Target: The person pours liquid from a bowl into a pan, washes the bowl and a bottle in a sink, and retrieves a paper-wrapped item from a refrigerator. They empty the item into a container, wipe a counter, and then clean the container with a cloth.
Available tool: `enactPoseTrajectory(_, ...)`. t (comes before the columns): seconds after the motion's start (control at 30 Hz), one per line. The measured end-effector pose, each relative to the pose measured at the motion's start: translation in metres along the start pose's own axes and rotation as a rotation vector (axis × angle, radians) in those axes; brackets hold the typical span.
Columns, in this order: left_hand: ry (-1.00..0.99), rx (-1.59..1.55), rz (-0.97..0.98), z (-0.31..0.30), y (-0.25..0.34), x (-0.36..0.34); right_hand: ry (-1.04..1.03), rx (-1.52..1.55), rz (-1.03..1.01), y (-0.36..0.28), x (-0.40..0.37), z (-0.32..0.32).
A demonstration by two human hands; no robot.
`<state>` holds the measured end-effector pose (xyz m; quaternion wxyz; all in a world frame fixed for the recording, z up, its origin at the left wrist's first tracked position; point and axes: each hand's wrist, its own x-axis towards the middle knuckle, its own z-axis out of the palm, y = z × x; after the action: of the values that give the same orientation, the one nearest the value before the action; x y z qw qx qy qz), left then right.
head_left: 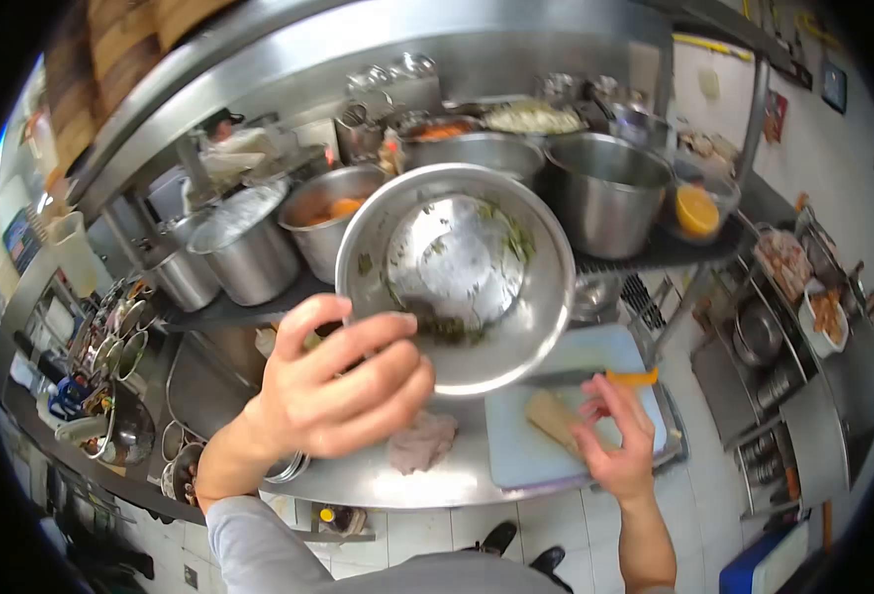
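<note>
A round stainless-steel bowl [546,287] is tipped so its inside faces me, with scraps of green herbs stuck to its walls and bottom. My left hand [333,386] grips the bowl's lower left rim, its fingers curled in front of the metal. My right hand [615,436] hovers over the right part of a pale blue cutting board [521,460], fingers bent and apart, with nothing seen in them. Close to its fingertips lies a knife with a yellow handle [633,377]. A pale wedge-shaped piece [553,421] rests on the board, partly behind that hand.
A crumpled cloth [423,442] lies on the steel counter [358,482]. Behind the bowl, a shelf carries several steel pots, among them a large pot [605,198], and a tub with an orange half [696,211]. Utensils crowd the left side. Another person [234,139] stands beyond the shelf.
</note>
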<state>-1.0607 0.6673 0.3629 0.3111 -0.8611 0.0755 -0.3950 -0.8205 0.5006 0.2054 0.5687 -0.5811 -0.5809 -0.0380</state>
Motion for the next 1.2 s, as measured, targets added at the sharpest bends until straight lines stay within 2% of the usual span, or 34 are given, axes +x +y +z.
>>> enactPoseTrajectory(0.07,0.005,-0.104,0.02,0.005,0.02,0.001,-0.009,0.046,-0.081,-0.017,-0.001,-0.011)
enactPoseTrajectory(0.17,-0.139,-0.488,0.039,0.028,0.054,0.001,-0.039,-0.012,-0.151,-0.036,-0.007,-0.031)
enactPoseTrajectory(0.27,-0.217,-0.817,0.088,0.079,0.109,-0.008,-0.132,-0.067,0.033,-0.027,-0.053,-0.048)
enactPoseTrajectory(0.37,-0.291,-1.049,0.023,0.128,0.181,-0.015,-0.147,-0.052,0.364,0.009,-0.143,-0.073)
enactPoseTrajectory(0.5,-0.367,-1.398,-0.286,0.16,0.284,0.019,0.048,-0.085,0.736,0.023,-0.26,-0.118)
enactPoseTrajectory(0.57,-0.385,-1.5,-0.307,0.174,0.324,0.047,0.096,-0.149,0.937,0.022,-0.308,-0.149)
enactPoseTrajectory(0.67,-0.513,-1.609,-0.336,0.197,0.38,0.097,0.227,-0.077,1.075,0.031,-0.363,-0.203)
enactPoseTrajectory(0.7,-0.586,-1.642,-0.341,0.204,0.397,0.113,0.267,-0.123,1.038,0.041,-0.376,-0.224)
enactPoseTrajectory(0.73,-0.543,-1.601,-0.249,0.211,0.411,0.138,0.303,-0.158,1.019,0.05,-0.391,-0.24)
enactPoseTrajectory(0.77,-0.561,-1.598,-0.237,0.215,0.424,0.155,0.333,-0.2,1.001,0.055,-0.4,-0.258)
enactPoseTrajectory(0.83,-0.557,-1.588,-0.219,0.227,0.443,0.192,0.432,-0.046,1.024,0.078,-0.401,-0.307)
enactPoseTrajectory(0.93,-0.577,-1.544,-0.405,0.248,0.466,0.212,0.415,-0.006,0.928,0.121,-0.359,-0.404)
enactPoseTrajectory(1.0,-0.601,-1.567,-0.583,0.276,0.489,0.196,0.428,0.087,0.919,0.165,-0.327,-0.468)
enactPoseTrajectory(1.07,-0.734,-1.499,-0.57,0.312,0.507,0.154,0.592,0.242,0.779,0.19,-0.279,-0.526)
enactPoseTrajectory(1.13,-0.844,-1.402,-0.549,0.331,0.523,0.119,0.662,0.314,0.628,0.213,-0.24,-0.583)
enactPoseTrajectory(1.2,-0.892,-1.355,-0.558,0.35,0.543,0.081,0.722,0.424,0.617,0.226,-0.208,-0.636)
